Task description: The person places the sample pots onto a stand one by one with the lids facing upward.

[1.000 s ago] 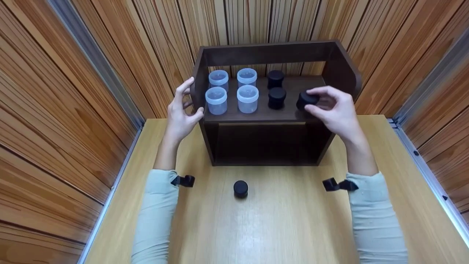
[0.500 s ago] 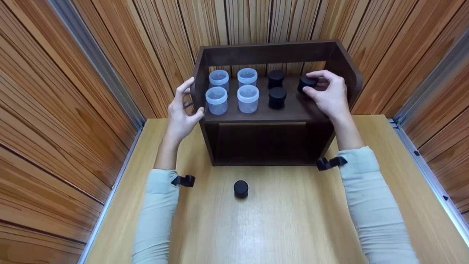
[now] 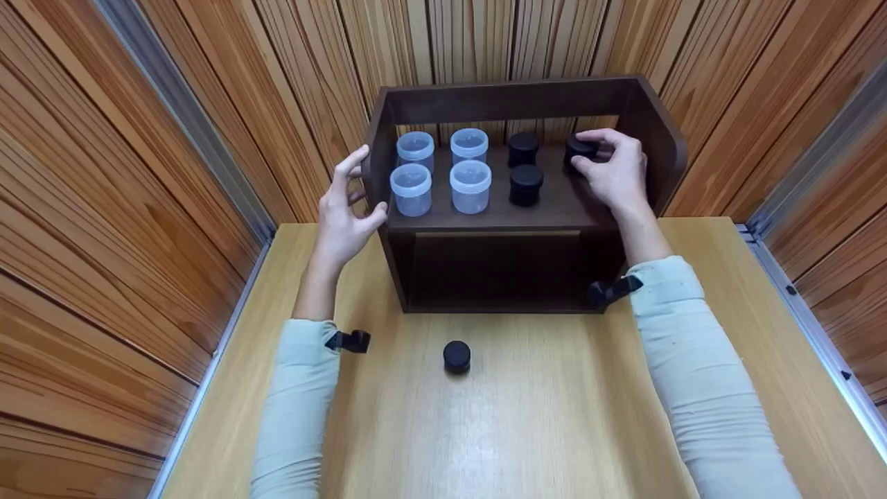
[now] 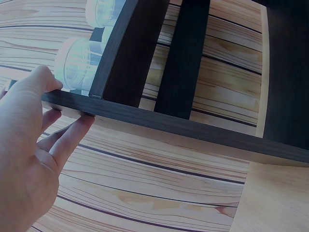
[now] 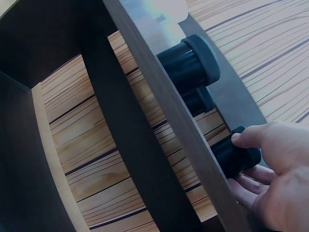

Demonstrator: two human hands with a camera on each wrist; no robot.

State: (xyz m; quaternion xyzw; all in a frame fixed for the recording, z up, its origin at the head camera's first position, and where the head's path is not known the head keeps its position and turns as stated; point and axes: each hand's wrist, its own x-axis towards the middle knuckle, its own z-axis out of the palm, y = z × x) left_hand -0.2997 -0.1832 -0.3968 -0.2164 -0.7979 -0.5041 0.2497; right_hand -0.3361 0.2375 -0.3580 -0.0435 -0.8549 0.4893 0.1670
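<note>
My right hand holds a small black lidded jar between thumb and fingers, at the back right of the dark brown shelf's upper board. Left of it stand two more black jars, one in front and one behind. On the left half of the board are several translucent white-rimmed jars. My left hand grips the shelf's left side panel, thumb on the inner side and fingers outside. Another black jar stands on the table in front of the shelf.
The shelf stands on a light wooden table, close to a wood-slat wall. Its lower compartment faces forward. Slatted walls with metal rails also rise to the left and right.
My right hand has carried the black jar from the front right of the upper board to the back right, behind where it was. My left hand stays on the side panel.
</note>
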